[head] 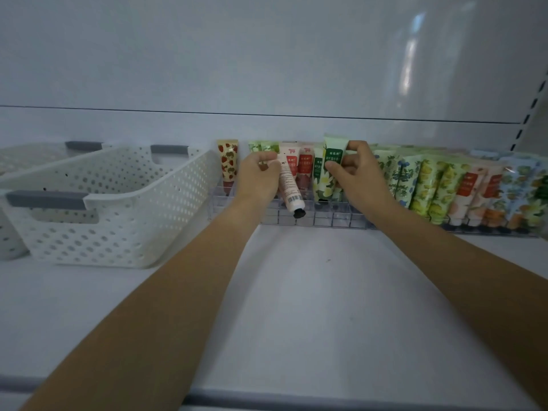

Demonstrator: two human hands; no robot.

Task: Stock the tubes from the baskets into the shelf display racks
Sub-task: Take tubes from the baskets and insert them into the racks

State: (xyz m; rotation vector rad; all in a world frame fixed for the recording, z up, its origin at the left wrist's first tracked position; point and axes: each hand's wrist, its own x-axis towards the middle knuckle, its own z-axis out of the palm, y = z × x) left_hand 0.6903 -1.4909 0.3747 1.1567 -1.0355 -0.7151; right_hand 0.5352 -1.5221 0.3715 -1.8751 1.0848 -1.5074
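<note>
The left hand (261, 176) grips a white tube (292, 191), tilted cap-down beneath its fingers (268, 157) over the clear rack (296, 219), while the right hand (353, 170) pinches an upright green tube (333, 161) among racked tubes (444, 188), with a white basket (112, 203) left of both on the shelf (311, 292).

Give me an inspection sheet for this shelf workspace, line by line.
Surface: white shelf, a few small specks.
Job's things: clear display rack at the back, partly filled; printed tubes packed to the right; white perforated basket at left, its floor hidden.
Clutter: nothing seen.
Hands: left hand holds a tilted white tube, cap down; right hand pinches a green tube at the rack.
Cables: nothing seen.
Surroundings: white back panel; slotted upright at right.
</note>
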